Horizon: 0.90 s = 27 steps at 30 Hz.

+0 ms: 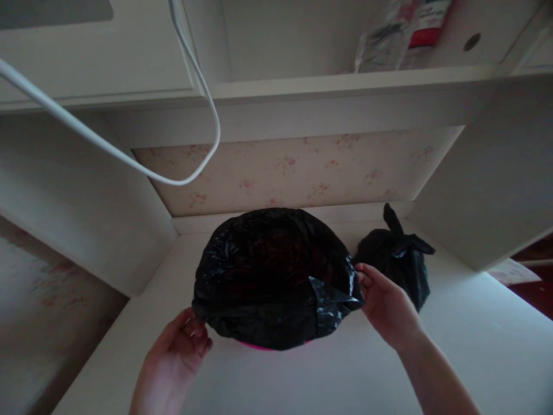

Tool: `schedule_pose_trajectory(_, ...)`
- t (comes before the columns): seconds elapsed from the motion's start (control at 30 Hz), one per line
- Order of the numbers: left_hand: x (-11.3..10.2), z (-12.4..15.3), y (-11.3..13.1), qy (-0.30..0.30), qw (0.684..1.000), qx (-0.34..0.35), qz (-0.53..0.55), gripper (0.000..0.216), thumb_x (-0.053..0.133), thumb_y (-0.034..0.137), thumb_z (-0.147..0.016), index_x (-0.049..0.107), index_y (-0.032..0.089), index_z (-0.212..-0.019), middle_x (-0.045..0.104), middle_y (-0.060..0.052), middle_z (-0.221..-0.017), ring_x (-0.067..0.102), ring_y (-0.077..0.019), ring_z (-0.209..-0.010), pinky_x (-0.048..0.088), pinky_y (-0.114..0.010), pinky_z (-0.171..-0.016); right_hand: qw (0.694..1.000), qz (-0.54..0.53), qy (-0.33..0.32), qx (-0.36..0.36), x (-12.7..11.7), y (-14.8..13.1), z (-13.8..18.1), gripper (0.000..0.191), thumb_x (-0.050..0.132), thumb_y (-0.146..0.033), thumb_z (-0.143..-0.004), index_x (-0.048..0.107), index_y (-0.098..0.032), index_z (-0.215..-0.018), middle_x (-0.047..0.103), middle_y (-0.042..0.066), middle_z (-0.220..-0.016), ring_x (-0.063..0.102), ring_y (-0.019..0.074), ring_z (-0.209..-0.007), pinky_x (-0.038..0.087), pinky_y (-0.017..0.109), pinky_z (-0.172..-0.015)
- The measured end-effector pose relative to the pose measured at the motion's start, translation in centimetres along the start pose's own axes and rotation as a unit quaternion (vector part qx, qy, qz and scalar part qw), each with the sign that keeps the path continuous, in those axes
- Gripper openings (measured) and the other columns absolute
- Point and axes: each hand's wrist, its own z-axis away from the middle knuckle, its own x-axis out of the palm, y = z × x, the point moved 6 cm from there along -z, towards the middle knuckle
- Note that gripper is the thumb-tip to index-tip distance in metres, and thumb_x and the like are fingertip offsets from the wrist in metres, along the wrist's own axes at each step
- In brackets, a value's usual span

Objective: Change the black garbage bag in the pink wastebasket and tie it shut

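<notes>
A round bin lined with a black plastic bag (272,276) stands on the white floor in a nook under a desk. A sliver of the pink bin (259,346) shows below the folded-over liner. My left hand (177,351) grips the liner's edge at the bin's near left rim, fingers curled. My right hand (386,305) pinches the liner at the right rim, where a flap of plastic sticks out. Just behind my right hand sits a tied black rubbish bag (400,259), knotted at the top.
White desk panels (496,190) wall in the nook left and right, with floral wallpaper (302,167) at the back. A white cable (129,161) loops down from above. On the shelf above lie plastic-wrapped packages (397,34).
</notes>
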Motion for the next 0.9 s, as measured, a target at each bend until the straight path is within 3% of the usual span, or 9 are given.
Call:
schedule_pose_trajectory(0.1,0.8,-2.2,0.9,-0.02,0.997,-0.055,-0.051,0.002,0.071,0.021,-0.08,0.072,0.022,-0.082,0.071,-0.002,-0.074,0.062,-0.016,-0.056,0.057,-0.029,-0.052,0.996,0.048,-0.02,0.075,1.1,0.8,-1.4,0.015,0.08,-0.033,-0.079,0.073,-0.022,-0.085,0.074,-0.001,-0.075,0.066,0.0127,-0.059,0.054,0.022,-0.053)
schedule_pose_trajectory(0.23,2.2,-4.7,2.6,-0.032,0.991,-0.075,-0.109,0.004,0.07,0.023,-0.082,0.074,0.024,-0.085,0.075,0.0,-0.071,0.07,-0.0175,-0.059,0.056,-0.024,-0.05,0.992,0.102,-0.056,0.054,3.6,0.2,-2.2,0.019,0.079,-0.037,-0.081,0.072,-0.023,-0.091,0.075,-0.002,-0.074,0.07,0.0165,-0.066,0.05,0.023,-0.052)
schedule_pose_trajectory(0.37,3.1,-7.2,3.2,-0.052,0.984,-0.098,-0.137,0.017,0.073,0.034,-0.081,0.076,0.025,-0.095,0.079,-0.002,-0.078,0.077,-0.0266,-0.081,0.062,-0.032,-0.065,0.987,0.124,-0.081,0.056,5.0,-0.3,-3.4,0.02,0.077,-0.036,-0.081,0.072,-0.023,-0.096,0.076,0.0,-0.076,0.072,0.0208,-0.074,0.05,0.026,-0.055)
schedule_pose_trajectory(0.47,3.5,-8.5,2.8,-0.074,0.975,-0.154,-0.143,0.03,0.074,0.04,-0.079,0.077,0.024,-0.105,0.081,-0.004,-0.083,0.077,-0.033,-0.092,0.063,-0.041,-0.075,0.987,0.121,-0.087,0.057,5.3,-0.9,-4.3,0.019,0.076,-0.036,-0.083,0.072,-0.023,-0.097,0.076,-0.002,-0.076,0.069,0.0168,-0.067,0.052,0.025,-0.056)
schedule_pose_trajectory(0.6,4.1,-9.2,2.2,-0.103,0.959,-0.209,-0.159,0.041,0.076,0.041,-0.079,0.074,0.025,-0.117,0.082,-0.005,-0.093,0.076,-0.0346,-0.099,0.063,-0.043,-0.079,0.987,0.137,-0.074,0.04,5.6,-1.9,-5.1,0.024,0.08,-0.025,-0.078,0.072,-0.025,-0.1,0.073,-0.005,-0.074,0.066,0.0121,-0.059,0.051,0.022,-0.052)
schedule_pose_trajectory(0.77,4.3,-9.9,2.5,-0.12,0.954,-0.18,-0.208,0.038,0.082,0.036,-0.074,0.077,0.024,-0.11,0.082,-0.004,-0.096,0.075,-0.0328,-0.099,0.061,-0.038,-0.075,0.985,0.149,-0.069,0.048,6.6,-2.7,-5.7,0.026,0.076,-0.021,-0.079,0.073,-0.026,-0.104,0.077,-0.003,-0.081,0.07,0.0151,-0.065,0.055,0.025,-0.058)
schedule_pose_trajectory(0.9,5.7,-9.4,3.4,-0.151,0.949,-0.117,-0.252,0.034,0.084,0.018,-0.067,0.079,0.02,-0.101,0.082,-0.006,-0.094,0.075,-0.0314,-0.096,0.059,-0.032,-0.071,0.981,0.147,-0.089,0.095,8.1,-2.8,-5.8,0.026,0.069,-0.037,-0.088,0.074,-0.023,-0.11,0.08,0.003,-0.089,0.075,0.0227,-0.076,0.06,0.034,-0.07)
